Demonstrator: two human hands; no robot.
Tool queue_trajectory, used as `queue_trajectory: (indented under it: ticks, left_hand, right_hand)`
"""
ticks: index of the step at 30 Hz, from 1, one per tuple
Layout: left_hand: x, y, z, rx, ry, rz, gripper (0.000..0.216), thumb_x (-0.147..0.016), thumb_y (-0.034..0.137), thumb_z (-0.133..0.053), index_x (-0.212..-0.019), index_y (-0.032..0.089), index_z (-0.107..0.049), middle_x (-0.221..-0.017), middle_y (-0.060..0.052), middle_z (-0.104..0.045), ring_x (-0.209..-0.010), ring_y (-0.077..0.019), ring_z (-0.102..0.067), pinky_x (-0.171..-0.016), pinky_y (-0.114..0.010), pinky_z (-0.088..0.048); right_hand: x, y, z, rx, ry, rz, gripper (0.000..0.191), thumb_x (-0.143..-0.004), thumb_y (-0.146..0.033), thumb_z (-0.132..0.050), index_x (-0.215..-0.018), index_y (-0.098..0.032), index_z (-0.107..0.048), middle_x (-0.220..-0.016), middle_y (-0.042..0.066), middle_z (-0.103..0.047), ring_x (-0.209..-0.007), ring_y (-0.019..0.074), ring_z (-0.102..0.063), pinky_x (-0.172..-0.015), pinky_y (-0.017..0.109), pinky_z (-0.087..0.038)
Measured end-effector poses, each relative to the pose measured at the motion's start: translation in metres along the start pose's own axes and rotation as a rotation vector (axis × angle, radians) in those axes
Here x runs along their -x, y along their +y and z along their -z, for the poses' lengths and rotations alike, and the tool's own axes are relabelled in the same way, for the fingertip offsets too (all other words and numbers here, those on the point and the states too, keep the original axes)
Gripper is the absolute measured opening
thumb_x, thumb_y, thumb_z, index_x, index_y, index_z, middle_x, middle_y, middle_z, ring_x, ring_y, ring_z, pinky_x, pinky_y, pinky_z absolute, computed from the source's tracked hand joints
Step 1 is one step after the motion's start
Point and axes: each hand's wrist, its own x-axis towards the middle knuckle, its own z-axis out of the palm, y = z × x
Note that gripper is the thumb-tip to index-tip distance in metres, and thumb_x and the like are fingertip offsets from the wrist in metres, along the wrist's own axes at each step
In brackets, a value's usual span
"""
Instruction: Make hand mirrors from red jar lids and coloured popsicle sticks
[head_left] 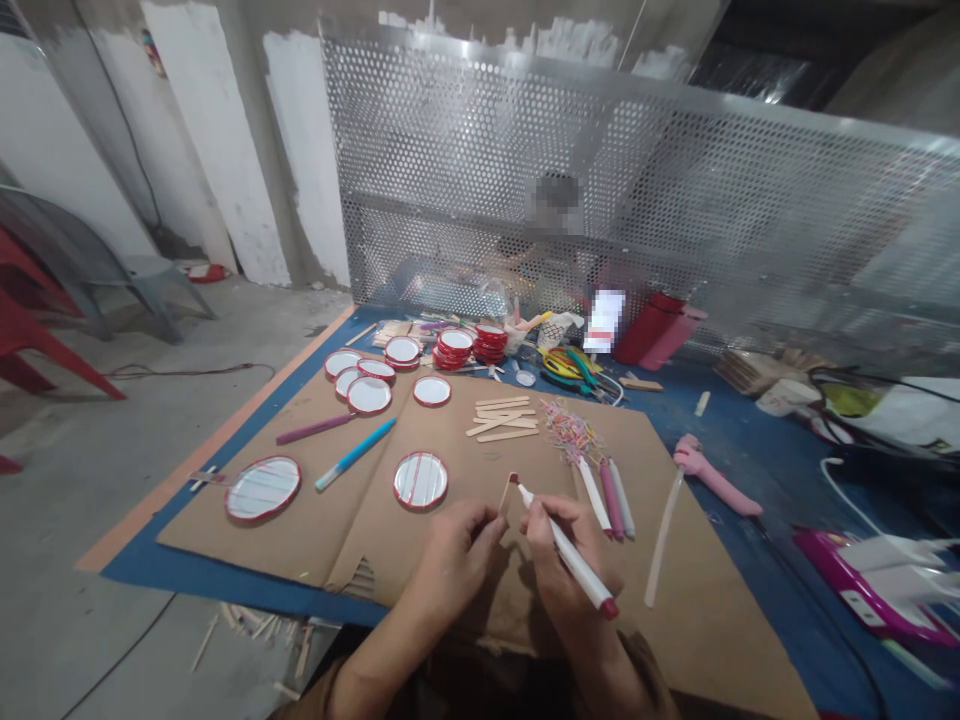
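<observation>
Head view: right hand's (553, 592) marker (568, 549), left hand's (450, 570) stick (508, 493), blurred label (604, 320)

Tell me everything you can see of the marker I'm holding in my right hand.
The marker is slim, with a white barrel that looks like plastic, a red piece at its back end and a red tip. It lies tilted, tip pointing away from you, back end toward you. Your right hand grips it mid-barrel in a writing hold. Its tip meets the top of the small wooden stick pinched in your left hand, above the cardboard sheet.
</observation>
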Motion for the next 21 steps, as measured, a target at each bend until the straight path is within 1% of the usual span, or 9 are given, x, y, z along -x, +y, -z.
queue_trajectory:
  ticks: [3, 7, 10, 16, 21]
  left_hand:
    - [0.0002, -0.0001, 0.0002, -0.007, -0.003, 0.004, 0.026, -0.087, 0.033, -0.047, -0.070, 0.017, -0.059, -0.069, -0.003, -0.060, -0.068, -0.0154, -0.052, -0.064, -0.025, -0.036]
    - [0.0006, -0.0013, 0.0001, -0.012, -0.015, 0.004, 0.028, -0.088, 0.035, -0.046, -0.070, 0.017, -0.059, -0.070, -0.003, -0.060, -0.069, -0.0154, -0.052, -0.064, -0.025, -0.036]
    - [0.0006, -0.0022, -0.0004, -0.019, -0.009, 0.002, 0.028, -0.088, 0.034, -0.046, -0.070, 0.017, -0.058, -0.069, -0.003, -0.060, -0.068, -0.0153, -0.052, -0.064, -0.025, -0.036]
    - [0.0005, -0.0016, -0.0010, -0.019, 0.014, -0.008, 0.027, -0.087, 0.033, -0.048, -0.067, 0.017, -0.057, -0.066, -0.002, -0.058, -0.066, -0.0143, -0.051, -0.061, -0.024, -0.036]
    - [0.0001, -0.0002, -0.0007, -0.019, 0.015, -0.009, 0.028, -0.087, 0.033, -0.048, -0.066, 0.017, -0.057, -0.065, -0.002, -0.059, -0.065, -0.0142, -0.051, -0.060, -0.024, -0.035]
  right_hand:
    - [0.0001, 0.0005, -0.0002, -0.011, -0.001, -0.003, 0.013, -0.091, -0.029, -0.056, -0.086, -0.018, -0.063, -0.069, 0.002, -0.068, -0.057, 0.0137, -0.065, -0.055, 0.024, -0.053]
    - [0.0009, 0.0025, -0.0007, 0.008, 0.025, -0.005, 0.014, -0.091, -0.030, -0.057, -0.087, -0.018, -0.064, -0.070, 0.003, -0.069, -0.060, 0.0145, -0.066, -0.056, 0.025, -0.054]
    - [0.0009, 0.0027, -0.0004, -0.003, 0.009, 0.004, 0.013, -0.091, -0.029, -0.057, -0.087, -0.018, -0.064, -0.070, 0.002, -0.069, -0.059, 0.0139, -0.066, -0.056, 0.025, -0.053]
    - [0.0012, 0.0015, 0.0004, -0.014, -0.024, -0.029, 0.015, -0.092, -0.029, -0.056, -0.086, -0.018, -0.064, -0.067, 0.002, -0.068, -0.055, 0.0128, -0.064, -0.052, 0.023, -0.052]
    - [0.0020, 0.0027, 0.0009, -0.015, -0.031, -0.001, 0.012, -0.092, -0.027, -0.056, -0.086, -0.018, -0.063, -0.068, 0.000, -0.067, -0.054, 0.0117, -0.063, -0.052, 0.022, -0.051]
